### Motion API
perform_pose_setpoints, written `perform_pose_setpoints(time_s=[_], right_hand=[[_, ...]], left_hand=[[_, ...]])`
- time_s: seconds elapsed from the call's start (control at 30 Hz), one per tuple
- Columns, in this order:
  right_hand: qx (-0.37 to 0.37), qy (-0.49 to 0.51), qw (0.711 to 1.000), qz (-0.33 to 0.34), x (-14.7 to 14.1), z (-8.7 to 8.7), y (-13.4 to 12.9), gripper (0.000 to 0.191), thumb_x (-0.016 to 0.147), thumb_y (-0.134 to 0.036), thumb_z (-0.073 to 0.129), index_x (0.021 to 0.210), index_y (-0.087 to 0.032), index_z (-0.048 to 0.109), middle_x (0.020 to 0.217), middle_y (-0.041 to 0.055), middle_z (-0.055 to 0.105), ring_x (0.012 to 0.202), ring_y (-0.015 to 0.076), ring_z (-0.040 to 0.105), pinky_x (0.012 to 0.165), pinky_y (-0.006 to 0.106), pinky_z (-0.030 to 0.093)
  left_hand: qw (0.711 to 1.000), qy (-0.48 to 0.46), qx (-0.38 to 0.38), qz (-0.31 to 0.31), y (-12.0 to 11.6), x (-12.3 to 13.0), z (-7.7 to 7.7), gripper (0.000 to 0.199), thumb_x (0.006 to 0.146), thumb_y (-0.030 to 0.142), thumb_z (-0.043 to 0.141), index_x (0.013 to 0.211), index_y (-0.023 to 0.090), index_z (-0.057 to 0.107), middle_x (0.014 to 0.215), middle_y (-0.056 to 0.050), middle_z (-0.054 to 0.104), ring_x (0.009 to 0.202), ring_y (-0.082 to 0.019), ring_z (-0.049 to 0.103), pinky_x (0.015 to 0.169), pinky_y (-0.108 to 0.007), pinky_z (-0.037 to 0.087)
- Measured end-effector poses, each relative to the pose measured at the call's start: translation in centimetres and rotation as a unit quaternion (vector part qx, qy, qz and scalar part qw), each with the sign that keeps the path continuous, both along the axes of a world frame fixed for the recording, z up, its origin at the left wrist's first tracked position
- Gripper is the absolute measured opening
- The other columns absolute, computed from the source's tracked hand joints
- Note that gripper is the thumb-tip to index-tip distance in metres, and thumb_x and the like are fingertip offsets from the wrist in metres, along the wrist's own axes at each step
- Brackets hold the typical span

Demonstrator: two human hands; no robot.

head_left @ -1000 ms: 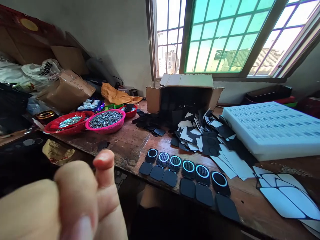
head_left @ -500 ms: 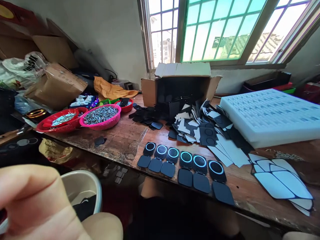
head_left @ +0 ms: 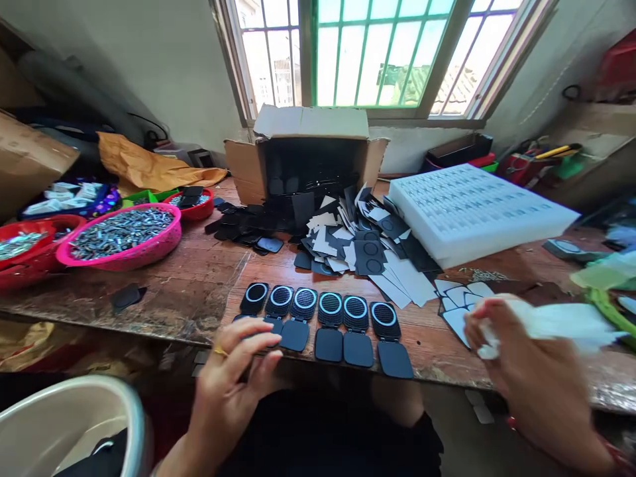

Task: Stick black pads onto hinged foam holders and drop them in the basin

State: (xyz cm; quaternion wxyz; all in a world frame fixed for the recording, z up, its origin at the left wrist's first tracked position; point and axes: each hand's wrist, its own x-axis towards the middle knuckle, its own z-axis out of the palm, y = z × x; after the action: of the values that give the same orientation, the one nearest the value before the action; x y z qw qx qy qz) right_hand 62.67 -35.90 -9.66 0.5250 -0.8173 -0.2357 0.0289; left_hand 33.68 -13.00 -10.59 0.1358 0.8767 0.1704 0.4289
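Note:
A row of several black hinged square holders [head_left: 344,346], each with a pale ring on its upper half and a flat flap below, lies along the table's front edge. My left hand [head_left: 233,371], a ring on one finger, is over the flaps at the row's left end, partly hiding them. Its fingers are stretched out and apart from the thumb; touching or hovering, I cannot tell. On the right, my right hand [head_left: 529,371] is closed on a crumpled white tissue [head_left: 561,321], beside a fan of white rounded sheets with dark borders [head_left: 454,308]. Motion blurs that hand slightly.
Behind the row is a heap of black and white cut pieces [head_left: 342,242] before an open carton [head_left: 238,165]. A white foam tray [head_left: 447,242] stands right. Left are a pink basket of metal parts [head_left: 173,232], red baskets [head_left: 30,275] and a pale tub [head_left: 132,411].
The view has swung right. My left hand has gone from close to the camera at lower left to the row's left end. My right hand has come into view with the white tissue.

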Motion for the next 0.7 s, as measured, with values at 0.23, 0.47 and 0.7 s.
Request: perform_pose_setpoints(time_s=[0.23, 0.47, 0.7], right_hand=[[-0.031, 0.125, 0.988, 0.082, 2.4, -5.7, -0.5, 0.071, 0.084, -0.082, 0.031, 0.103, -0.021, 0.062, 0.068, 0.0009, 0.056, 0.058, 0.0183, 0.053, 0.053, 0.031, 0.046], [-0.11, -0.133, 0.982, 0.075, 3.4, -9.4, -1.0, 0.03, 0.092, -0.039, 0.046, 0.104, -0.021, 0.066, 0.108, 0.0119, 0.063, 0.106, 0.0281, 0.061, 0.091, 0.043, 0.051], [-0.019, -0.264, 0.963, 0.059, 2.0, -9.6, -0.5, 0.025, 0.096, -0.021, 0.052, 0.119, -0.021, 0.058, 0.105, 0.0091, 0.068, 0.098, 0.0228, 0.065, 0.087, 0.037, 0.055]], left_hand=[[0.98, 0.168, 0.02, -0.108, -1.6, 3.8, -7.4, 0.031, 0.094, 0.025, 0.061, 0.125, 0.023, 0.06, 0.13, -0.01, 0.062, 0.13, -0.028, 0.053, 0.103, -0.051, 0.052], [0.945, 0.273, 0.067, -0.166, -4.4, 9.3, -6.4, 0.067, 0.077, 0.026, 0.081, 0.138, 0.022, 0.053, 0.147, -0.014, 0.052, 0.137, -0.036, 0.046, 0.106, -0.06, 0.047], [0.936, 0.267, 0.114, -0.199, -6.6, 12.9, -7.4, 0.079, 0.067, 0.027, 0.088, 0.138, 0.018, 0.053, 0.146, -0.016, 0.053, 0.134, -0.037, 0.049, 0.106, -0.06, 0.048]])
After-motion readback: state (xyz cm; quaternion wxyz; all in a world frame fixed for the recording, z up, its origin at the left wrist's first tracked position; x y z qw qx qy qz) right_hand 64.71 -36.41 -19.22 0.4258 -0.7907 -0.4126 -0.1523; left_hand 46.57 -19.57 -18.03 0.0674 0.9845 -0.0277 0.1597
